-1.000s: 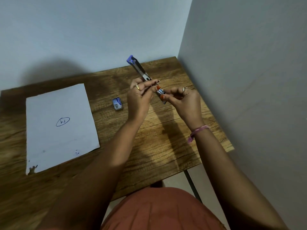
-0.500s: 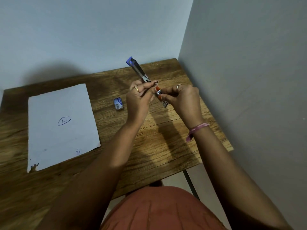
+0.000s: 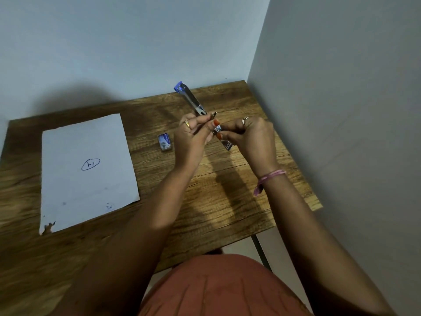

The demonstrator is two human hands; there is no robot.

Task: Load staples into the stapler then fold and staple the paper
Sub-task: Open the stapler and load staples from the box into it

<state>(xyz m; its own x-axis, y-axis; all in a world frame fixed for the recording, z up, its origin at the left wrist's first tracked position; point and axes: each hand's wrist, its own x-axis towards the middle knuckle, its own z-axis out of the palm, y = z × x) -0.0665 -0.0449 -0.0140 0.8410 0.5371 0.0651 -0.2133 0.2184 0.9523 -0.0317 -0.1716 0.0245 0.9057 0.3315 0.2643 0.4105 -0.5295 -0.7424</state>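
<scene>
Still loading: I am holding the opened stapler [image 3: 193,102] above the table [image 3: 227,190] in my left hand [image 3: 193,135], right hand [image 3: 252,135] pinching its lower part; paper [image 3: 86,172] is lying unfolded, staple box [image 3: 164,142] beside it.

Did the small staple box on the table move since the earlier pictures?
No. The staple box lies on the table in the same spot, right of the paper.

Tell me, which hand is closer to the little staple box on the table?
The left hand. It is just to the right of the staple box, holding the stapler above the table. The right hand is farther right, beyond the left one.
</scene>
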